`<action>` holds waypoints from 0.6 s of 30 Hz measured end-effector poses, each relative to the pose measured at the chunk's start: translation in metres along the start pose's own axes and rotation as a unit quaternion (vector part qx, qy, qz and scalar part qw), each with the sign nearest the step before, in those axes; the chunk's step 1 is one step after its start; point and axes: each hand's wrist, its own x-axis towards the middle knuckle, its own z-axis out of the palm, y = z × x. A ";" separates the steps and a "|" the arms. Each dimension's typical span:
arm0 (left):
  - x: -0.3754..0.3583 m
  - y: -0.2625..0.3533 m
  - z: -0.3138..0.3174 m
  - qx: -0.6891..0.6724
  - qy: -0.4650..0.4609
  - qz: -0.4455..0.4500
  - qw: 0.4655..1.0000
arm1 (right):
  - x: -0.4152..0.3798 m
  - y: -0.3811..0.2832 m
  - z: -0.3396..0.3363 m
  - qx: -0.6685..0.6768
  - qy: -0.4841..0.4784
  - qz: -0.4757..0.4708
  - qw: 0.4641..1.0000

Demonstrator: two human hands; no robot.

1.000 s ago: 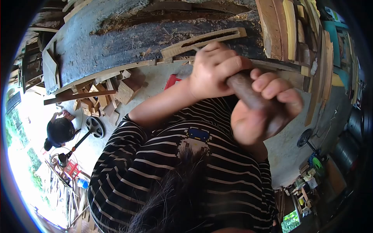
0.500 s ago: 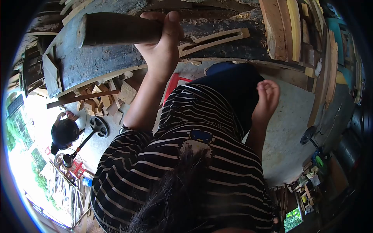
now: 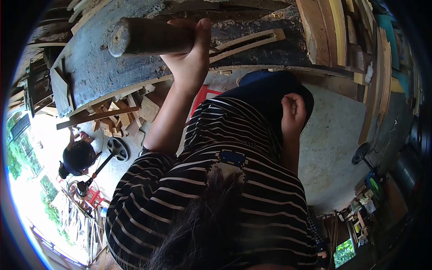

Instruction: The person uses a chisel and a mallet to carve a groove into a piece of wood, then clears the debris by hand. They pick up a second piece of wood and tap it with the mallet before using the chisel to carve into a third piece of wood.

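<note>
My left hand (image 3: pixel 189 60) is closed around one end of a thick, dark wooden cylinder (image 3: pixel 150 38), its thumb pointing up. The cylinder lies roughly level above the dark workbench (image 3: pixel 99 72), its round worn end facing left. Just right of that hand, a narrow wooden piece with a long slot (image 3: pixel 252 46) rests on the bench; its left end is partly hidden by the hand. My right hand (image 3: pixel 293 112) is beside my bent leg, fingers loosely curled and partly apart, with nothing visible in it.
Long boards (image 3: pixel 326 33) lie at the bench's right end. Wood offcuts (image 3: pixel 121 117) are piled below its left edge. Part of a red stool (image 3: pixel 201 96) shows near my lap. Another person (image 3: pixel 78 157) is low at the far left, near a black wheel-like base (image 3: pixel 118 149).
The cylinder's free end has swung right and toward the camera, showing more of its round face. My right hand has moved left, closer to my body. The other person has shifted slightly.
</note>
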 end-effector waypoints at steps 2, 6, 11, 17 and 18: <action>-0.003 0.002 0.000 -0.007 0.002 -0.010 1.000 | 0.004 0.003 -0.002 -0.024 0.024 -0.039 0.999; -0.006 0.008 0.000 -0.007 0.009 -0.029 1.000 | 0.004 0.010 -0.010 -0.049 0.035 -0.035 0.998; -0.007 0.008 -0.005 -0.011 0.005 -0.020 1.000 | -0.004 0.019 -0.013 -0.066 0.023 -0.020 0.997; -0.007 0.009 -0.007 -0.034 0.027 -0.064 0.997 | -0.010 0.017 -0.004 -0.084 0.002 0.005 0.996; -0.007 0.009 -0.007 -0.027 0.030 -0.050 0.998 | -0.010 0.016 -0.004 -0.083 0.002 0.006 0.996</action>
